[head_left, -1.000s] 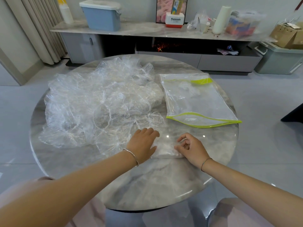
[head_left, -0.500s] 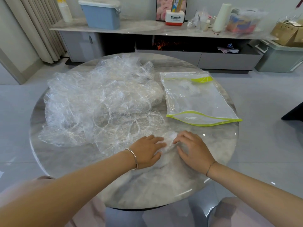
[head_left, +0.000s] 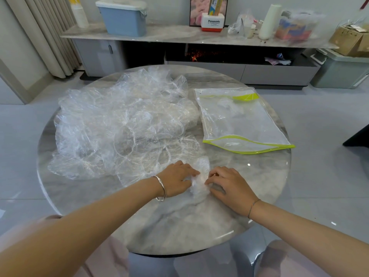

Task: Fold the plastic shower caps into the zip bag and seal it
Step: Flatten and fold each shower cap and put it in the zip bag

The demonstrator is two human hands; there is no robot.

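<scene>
Round marble tabletop (head_left: 179, 226) on a pale tiled floor (head_left: 329, 156). Behind it stands a low console (head_left: 179, 35) bearing a blue bin (head_left: 123, 17), with a curtain (head_left: 40, 33) at far left. A loose pile (head_left: 119, 126) of clear shower caps covers the tabletop's left half. The green-edged zip bag (head_left: 239, 120) lies flat just right of it. At the pile's near edge, left hand (head_left: 175, 180) and right hand (head_left: 229, 186), fingers curled, pinch one bunched cap (head_left: 199, 176) between them.
</scene>
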